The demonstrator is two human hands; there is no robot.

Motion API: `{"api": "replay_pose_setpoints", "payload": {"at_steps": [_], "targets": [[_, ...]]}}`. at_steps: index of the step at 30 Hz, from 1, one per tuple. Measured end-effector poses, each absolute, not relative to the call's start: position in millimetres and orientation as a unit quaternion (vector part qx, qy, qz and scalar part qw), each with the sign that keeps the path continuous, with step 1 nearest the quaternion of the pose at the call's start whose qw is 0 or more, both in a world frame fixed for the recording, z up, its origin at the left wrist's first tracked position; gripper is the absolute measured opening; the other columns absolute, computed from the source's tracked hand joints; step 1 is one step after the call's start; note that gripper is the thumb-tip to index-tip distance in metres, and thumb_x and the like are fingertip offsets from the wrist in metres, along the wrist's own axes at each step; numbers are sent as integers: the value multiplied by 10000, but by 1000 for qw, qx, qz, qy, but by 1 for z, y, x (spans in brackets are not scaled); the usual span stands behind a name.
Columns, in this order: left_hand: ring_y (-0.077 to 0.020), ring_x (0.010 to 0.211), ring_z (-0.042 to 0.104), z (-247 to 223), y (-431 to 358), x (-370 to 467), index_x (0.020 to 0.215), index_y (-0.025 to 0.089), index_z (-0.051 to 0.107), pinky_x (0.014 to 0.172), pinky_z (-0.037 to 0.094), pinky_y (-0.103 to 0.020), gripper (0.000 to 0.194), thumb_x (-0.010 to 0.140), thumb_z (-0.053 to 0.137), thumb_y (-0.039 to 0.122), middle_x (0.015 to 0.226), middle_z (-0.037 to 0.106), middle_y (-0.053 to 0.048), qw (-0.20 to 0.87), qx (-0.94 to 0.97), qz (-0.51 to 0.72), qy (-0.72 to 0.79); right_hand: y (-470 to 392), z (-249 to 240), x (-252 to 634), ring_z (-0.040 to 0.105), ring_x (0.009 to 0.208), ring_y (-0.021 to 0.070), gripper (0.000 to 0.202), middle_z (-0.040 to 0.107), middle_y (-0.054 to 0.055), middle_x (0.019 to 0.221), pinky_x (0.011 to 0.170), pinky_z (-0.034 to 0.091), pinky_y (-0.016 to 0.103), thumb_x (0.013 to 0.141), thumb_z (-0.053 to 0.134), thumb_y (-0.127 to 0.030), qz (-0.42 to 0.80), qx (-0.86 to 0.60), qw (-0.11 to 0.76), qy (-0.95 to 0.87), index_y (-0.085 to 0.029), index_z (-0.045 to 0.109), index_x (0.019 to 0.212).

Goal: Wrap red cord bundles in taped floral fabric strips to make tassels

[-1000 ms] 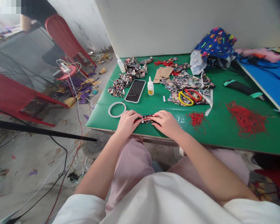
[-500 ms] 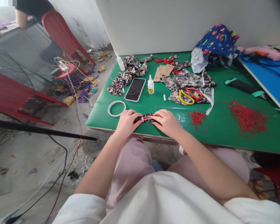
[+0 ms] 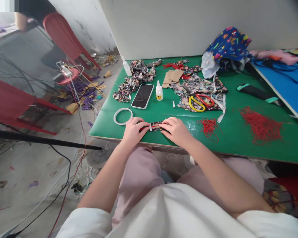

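In the head view, the green tabletop (image 3: 228,142) ends in a front edge that runs just below both hands, and the forearms reach in across it. The table's left edge slants away towards the white partition (image 3: 161,29) at the back, with the floor beyond it. Close by the left hand (image 3: 133,131) lies a white ring (image 3: 115,118); whether the two touch cannot be told. Behind the hands, a strip of green surface separates them from a smartphone (image 3: 142,96), an upright glue bottle (image 3: 159,94) and a small white tab (image 3: 173,104). Scissors (image 3: 196,110) with yellow and red handles rest on floral fabric (image 3: 200,84) farther back. To the right hand's (image 3: 175,130) right comes a gap of green, then a tangle of red thread (image 3: 208,126) and, well apart, a larger heap of red thread (image 3: 262,125).

Both hands are palm down near the front edge, backs upward, fingers pointing inward at each other. Between them a dark floral fabric strip (image 3: 156,126) lies crosswise, a red line along it and a white piece beside the left fingertips. The left thumb and fingers are closed on its left end, the right ones on its right end; the middle shows between. The forearms spread outward towards the white sleeves (image 3: 89,221).
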State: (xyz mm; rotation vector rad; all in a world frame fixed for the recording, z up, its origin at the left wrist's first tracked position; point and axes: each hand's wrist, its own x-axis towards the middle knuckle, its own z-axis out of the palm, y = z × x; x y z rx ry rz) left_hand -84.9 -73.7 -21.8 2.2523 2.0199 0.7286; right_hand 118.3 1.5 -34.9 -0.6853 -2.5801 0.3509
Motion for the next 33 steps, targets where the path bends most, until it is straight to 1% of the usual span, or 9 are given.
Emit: {"api": "replay_pose_setpoints", "payload": {"at_steps": [3,7,12,18,24,28,33], "targets": [[-175,870,498,-20,-72,-85,844,218,682,852,388,-344,200,857,512,323,875,577,-34,-9,733,230,641,1,-35,119,473,974,216,278,613,66,1022,850,395,360,828,542,-267,131,-248,222,-934,-188,632,1079],[-195,918,484,-13,-71,-85,837,225,677,847,385,-355,199,860,500,313,916,578,-40,-18,756,188,627,1,-36,119,469,983,219,273,609,74,1031,840,393,365,828,542,-261,137,-248,227,-932,-192,629,1078],[-206,922,486,-5,-67,-86,846,221,664,834,386,-364,199,862,484,304,944,578,-47,7,776,129,617,2,-37,119,472,974,215,265,609,76,1025,829,393,364,829,540,-262,137,-248,226,-932,-192,631,1067],[-216,929,482,1,-59,-85,824,221,655,858,367,-382,162,841,516,301,909,581,-44,35,783,90,615,1,-37,119,469,982,219,274,612,76,1025,825,393,369,830,540,-260,140,-247,229,-931,-199,625,1083],[-228,933,483,5,-59,-76,839,211,638,804,373,-367,165,854,503,305,915,587,-43,-1,785,60,617,2,-37,118,474,975,217,275,614,71,1019,828,395,358,829,539,-266,132,-249,228,-932,-183,630,1076],[-221,931,489,3,-61,-75,845,214,632,808,370,-359,182,868,481,313,920,590,-37,-7,783,63,619,2,-37,118,474,972,216,271,615,66,1018,831,394,358,828,542,-267,131,-249,229,-932,-184,632,1070],[-213,925,489,-3,-66,-78,853,224,643,833,360,-363,198,868,481,336,942,591,-38,-13,767,108,633,2,-37,118,473,970,219,266,616,73,1021,824,394,366,823,550,-264,134,-248,231,-931,-192,632,1065]]}}
